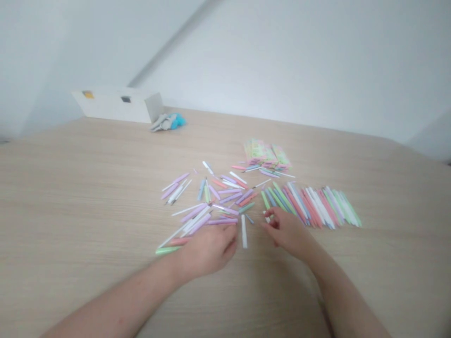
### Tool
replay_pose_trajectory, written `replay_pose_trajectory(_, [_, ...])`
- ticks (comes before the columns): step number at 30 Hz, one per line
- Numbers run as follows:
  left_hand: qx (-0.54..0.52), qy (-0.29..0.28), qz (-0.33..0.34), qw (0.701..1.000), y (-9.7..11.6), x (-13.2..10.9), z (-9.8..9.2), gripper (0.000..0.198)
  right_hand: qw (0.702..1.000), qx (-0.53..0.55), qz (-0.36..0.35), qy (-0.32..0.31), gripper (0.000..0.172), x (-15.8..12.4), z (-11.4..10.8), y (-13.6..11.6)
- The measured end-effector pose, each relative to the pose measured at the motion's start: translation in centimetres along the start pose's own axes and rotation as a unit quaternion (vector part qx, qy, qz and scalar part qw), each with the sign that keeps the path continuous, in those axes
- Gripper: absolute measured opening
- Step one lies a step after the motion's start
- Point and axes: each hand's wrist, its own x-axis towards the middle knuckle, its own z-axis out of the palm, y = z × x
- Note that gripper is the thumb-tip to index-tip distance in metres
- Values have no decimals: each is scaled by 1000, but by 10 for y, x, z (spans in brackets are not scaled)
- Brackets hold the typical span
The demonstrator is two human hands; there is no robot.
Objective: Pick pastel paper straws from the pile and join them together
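Note:
My left hand [215,248] rests low over the near edge of a loose scatter of pens, its fingers curled in; anything inside them is hidden. Purple pens [222,221] lie just beyond its knuckles. Between my hands a lone white pen [244,231] lies on the table, pointing away from me. My right hand [287,231] has its fingers bent toward the thumb at the left end of a row of pens. A small white piece [267,217] shows at those fingertips, mostly covered and blurred. That row of pens [319,206] lies side by side in green, blue, pink, white and purple.
Behind the pens sit stacked, brightly printed packs [266,154]. At the back left stands a white box [116,107] with two cut-outs, and a grey and blue crumpled cloth or glove [169,121] lies beside it. A white wall [299,61] borders the wooden table [88,188].

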Motion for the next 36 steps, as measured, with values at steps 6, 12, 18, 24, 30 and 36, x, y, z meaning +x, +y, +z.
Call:
replay_pose_trajectory(6, [12,10,5,1000,-1,3,2,13,994,-85,35,56,31,7,8,2])
replay_pose_trajectory(12, [11,13,24,1000,4,4,3,15,992,-104,49,54,25,8,8,2])
replay_pose_trajectory(18, [20,-4,45,999,9,0,4,16,994,-100,40,27,21,8,14,-3])
replay_pose_trajectory(24, [6,4,64,998,8,0,6,16,998,-41,-13,35,23,4,28,-12])
replay_pose_trajectory(30, [-9,5,68,998,7,0,7,16,998,30,-56,29,24,1,33,-21])
replay_pose_trajectory(36, [-22,10,69,997,7,1,8,18,992,109,-64,13,22,2,33,-19])
